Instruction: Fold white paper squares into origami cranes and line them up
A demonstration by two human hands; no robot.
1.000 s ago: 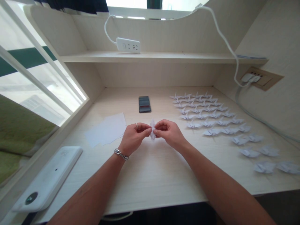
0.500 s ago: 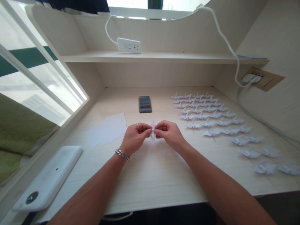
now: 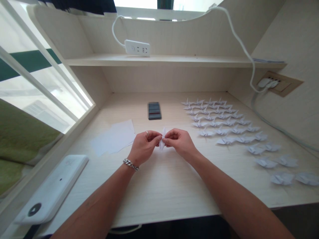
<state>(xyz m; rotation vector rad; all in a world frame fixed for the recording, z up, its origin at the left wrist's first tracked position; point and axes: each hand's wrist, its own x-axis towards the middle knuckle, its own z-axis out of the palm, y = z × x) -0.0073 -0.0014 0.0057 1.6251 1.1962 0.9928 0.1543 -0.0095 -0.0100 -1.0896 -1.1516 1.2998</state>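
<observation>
Between my two hands, over the middle of the desk, is a small white folded-paper crane [image 3: 161,144], its pointed ends running away from and toward me. My left hand [image 3: 146,144], with a ring and a chain bracelet, pinches its left side between thumb and fingers. From the other side my right hand [image 3: 179,141] grips it the same way. Fingertips cover the crane's middle. Several finished paper cranes [image 3: 230,131] stand in rows on the right of the desk. Left of my hands lie overlapping sheets of white paper [image 3: 117,136].
A dark phone-like object [image 3: 154,111], its face pixelated, lies beyond my hands. A long white device [image 3: 53,189] sits at the left edge. On the shelf [image 3: 171,60] is a power strip [image 3: 137,48]; a white cable [image 3: 236,36] runs down to the wall socket [image 3: 282,84].
The folded paper has tilted slightly, its far tip leaning right and its near tip left. Both hands keep their pinch and have barely moved.
</observation>
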